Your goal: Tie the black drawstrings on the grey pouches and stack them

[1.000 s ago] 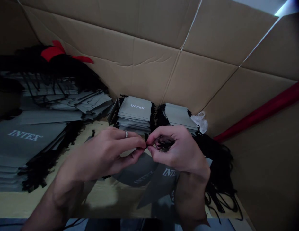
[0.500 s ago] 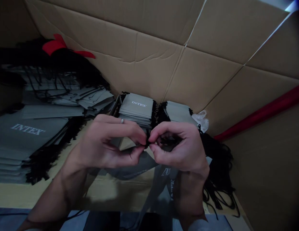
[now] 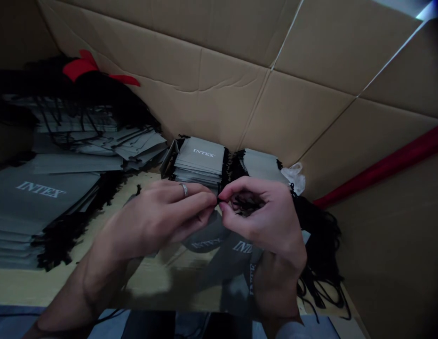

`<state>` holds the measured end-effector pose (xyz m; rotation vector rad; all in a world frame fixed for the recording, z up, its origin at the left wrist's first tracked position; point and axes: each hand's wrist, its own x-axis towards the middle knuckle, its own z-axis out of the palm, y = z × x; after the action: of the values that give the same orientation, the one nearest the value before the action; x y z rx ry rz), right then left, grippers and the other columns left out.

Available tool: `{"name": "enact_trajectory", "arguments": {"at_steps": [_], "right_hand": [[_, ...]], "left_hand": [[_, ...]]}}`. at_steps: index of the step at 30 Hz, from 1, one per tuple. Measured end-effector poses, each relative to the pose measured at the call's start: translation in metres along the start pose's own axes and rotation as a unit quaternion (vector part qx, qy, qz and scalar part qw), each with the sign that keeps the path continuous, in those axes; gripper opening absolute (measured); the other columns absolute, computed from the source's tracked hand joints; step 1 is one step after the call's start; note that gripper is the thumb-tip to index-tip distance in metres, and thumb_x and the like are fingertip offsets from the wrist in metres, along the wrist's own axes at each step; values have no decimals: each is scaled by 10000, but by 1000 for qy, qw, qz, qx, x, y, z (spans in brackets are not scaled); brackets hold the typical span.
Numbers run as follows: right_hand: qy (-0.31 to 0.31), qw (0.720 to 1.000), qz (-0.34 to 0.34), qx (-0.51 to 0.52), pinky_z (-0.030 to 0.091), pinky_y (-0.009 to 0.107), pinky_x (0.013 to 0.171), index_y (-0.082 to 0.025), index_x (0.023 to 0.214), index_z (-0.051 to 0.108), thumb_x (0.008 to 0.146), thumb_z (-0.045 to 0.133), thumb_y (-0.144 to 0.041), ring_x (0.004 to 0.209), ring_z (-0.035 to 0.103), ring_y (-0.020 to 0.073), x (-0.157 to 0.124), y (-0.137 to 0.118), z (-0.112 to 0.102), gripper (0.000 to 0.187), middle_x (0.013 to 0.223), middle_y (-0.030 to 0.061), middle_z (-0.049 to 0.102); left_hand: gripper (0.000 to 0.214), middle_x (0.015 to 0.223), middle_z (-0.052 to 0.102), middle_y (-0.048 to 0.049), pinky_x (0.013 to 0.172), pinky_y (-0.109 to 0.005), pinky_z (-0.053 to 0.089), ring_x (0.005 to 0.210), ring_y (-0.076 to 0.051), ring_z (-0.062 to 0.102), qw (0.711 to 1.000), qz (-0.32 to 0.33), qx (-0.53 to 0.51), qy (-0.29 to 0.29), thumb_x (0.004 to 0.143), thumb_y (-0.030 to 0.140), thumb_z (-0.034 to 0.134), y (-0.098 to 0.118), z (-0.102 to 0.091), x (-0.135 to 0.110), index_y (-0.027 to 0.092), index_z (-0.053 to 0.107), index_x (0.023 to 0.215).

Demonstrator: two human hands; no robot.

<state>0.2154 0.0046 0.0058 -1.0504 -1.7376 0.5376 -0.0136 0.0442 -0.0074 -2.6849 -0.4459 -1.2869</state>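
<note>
My left hand (image 3: 169, 209), with a ring on one finger, and my right hand (image 3: 270, 214) meet fingertip to fingertip over the table. Both pinch a short bit of black cord (image 3: 219, 201) between thumb and forefinger. Below the fingers hangs a grey fabric pouch (image 3: 207, 241) printed INTEX, partly hidden by my left hand. Whether the left fingers also hold the pouch's edge is hidden. More grey INTEX pouches (image 3: 242, 247) lie beside and under my right forearm. Dark cord shows through the curl of my right hand.
A stack of grey pouches (image 3: 201, 155) stands ahead, with a second stack (image 3: 261, 162) to its right. Piled pouches (image 3: 42, 197) fill the left side, below a black cord bundle (image 3: 109, 96) with a red band (image 3: 80, 68). Loose black cords (image 3: 319, 240) lie right. Cardboard walls (image 3: 219, 70) enclose the table.
My left hand has turned so its back faces up more, and its fingers have closed together. The hanging pouch has shifted and shows its print. My right hand stays nearly in place.
</note>
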Motion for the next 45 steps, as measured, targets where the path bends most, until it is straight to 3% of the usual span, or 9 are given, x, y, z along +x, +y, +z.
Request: {"name": "enact_trajectory", "arguments": {"at_steps": [6,10,15,19,23,27,30,37,45], "right_hand": [[32,989,-130,-66,600,257,650,-229,900,774,784,777,-42,655,679,110,-2,-3,0,220,838,-45,797],[45,984,-169,-20,589,288,625,-254,914,764,787,738,-26,684,691,138,-2,-2,3,262,856,-27,792],[58,979,-191,39,581,294,642,-245,918,759,785,764,-24,721,704,143,1,3,8,258,864,-32,786],[75,977,-192,-45,591,271,672,-228,938,757,819,766,-37,726,697,125,0,-1,6,225,871,-35,783],[51,969,-200,-140,632,289,791,-221,996,739,941,734,-71,823,723,150,-4,-5,2,160,932,4,783],[40,949,-227,-214,620,310,813,-197,982,701,1011,663,-74,854,698,168,-6,-3,3,132,917,32,750],[40,947,-232,-220,624,315,817,-204,991,692,1000,665,-68,853,690,170,-5,0,6,140,917,31,743],[69,965,-234,-93,649,326,775,-257,1004,706,901,736,-35,820,730,172,-6,-2,10,246,917,6,767],[96,972,-214,-15,617,326,691,-258,941,726,810,760,-35,752,729,168,-3,-4,16,261,865,-14,773]], "left_hand": [[186,929,845,15,591,-254,572,679,-132,782,996,-34,-37,77,955,138,795,5,10,1,228,726,1102],[259,805,801,34,587,-252,590,663,-145,767,972,-100,-170,125,802,98,818,3,13,5,260,751,994],[239,783,798,17,581,-220,615,622,-135,740,930,-108,-330,118,781,42,810,-5,13,12,223,752,926],[239,885,827,2,670,-200,626,717,-127,785,967,-97,-203,120,829,71,837,-2,12,8,214,759,1003],[203,1072,847,-60,819,-231,656,894,-163,833,994,-15,-24,105,946,77,799,4,10,1,165,749,1122],[104,1075,830,-94,844,-276,672,944,-204,832,996,21,26,80,1060,161,718,3,12,-1,141,726,1162],[114,1021,827,-64,805,-270,675,876,-191,826,996,11,23,84,1029,145,740,1,14,0,165,719,1140],[262,928,829,15,681,-236,643,753,-143,794,977,-80,-140,138,850,69,792,6,11,4,259,732,1020],[244,815,784,4,622,-232,613,679,-141,736,920,-122,-354,114,781,15,760,-5,8,15,226,732,899]]}}
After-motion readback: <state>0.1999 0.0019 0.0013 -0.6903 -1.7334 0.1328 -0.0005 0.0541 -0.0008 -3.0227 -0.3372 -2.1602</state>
